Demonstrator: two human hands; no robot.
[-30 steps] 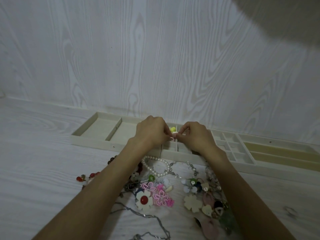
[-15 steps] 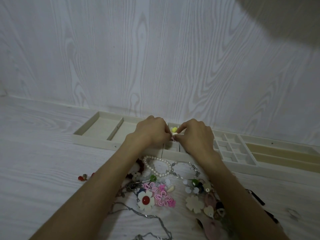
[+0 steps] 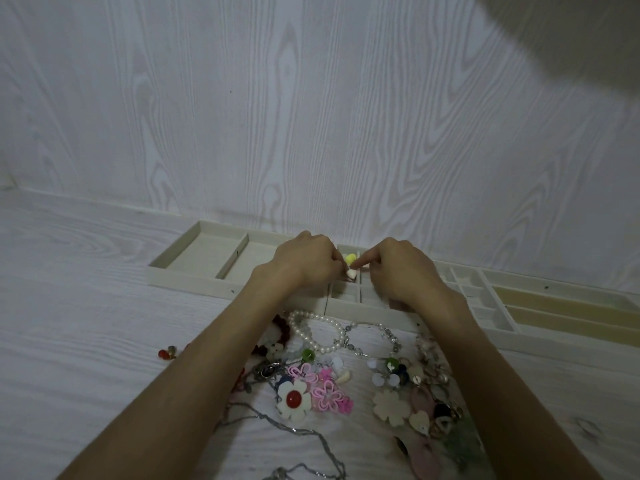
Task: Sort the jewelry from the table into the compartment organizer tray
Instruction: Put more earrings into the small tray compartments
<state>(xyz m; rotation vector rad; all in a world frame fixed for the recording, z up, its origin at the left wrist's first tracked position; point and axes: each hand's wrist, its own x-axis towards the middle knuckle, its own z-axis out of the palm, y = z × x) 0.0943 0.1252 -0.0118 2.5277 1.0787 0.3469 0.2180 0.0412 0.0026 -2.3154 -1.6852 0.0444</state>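
Observation:
The beige compartment organizer tray (image 3: 194, 271) lies along the wall. Both my hands meet over its narrow middle compartments. My left hand (image 3: 304, 263) pinches a small white jewelry piece (image 3: 351, 274) at its fingertips. My right hand (image 3: 403, 271) reaches its index finger to the same piece, with the other fingers curled and the thumb hidden. A yellow bead (image 3: 350, 258) sits in the compartment just behind them. The jewelry pile lies on the table between my forearms: a pearl bracelet (image 3: 313, 329), a white flower with a red centre (image 3: 294, 398) and pink flowers (image 3: 327, 393).
Silver chains (image 3: 304, 441) trail toward the near edge. Small red beads (image 3: 166, 353) lie apart on the left. The tray's large left compartments (image 3: 207, 258) and long right slots (image 3: 554, 306) hold nothing visible. A wood-grain wall rises right behind the tray.
Both hands stayed over the middle compartments with the white piece. My right index finger has stretched out toward it, and the view shifted slightly.

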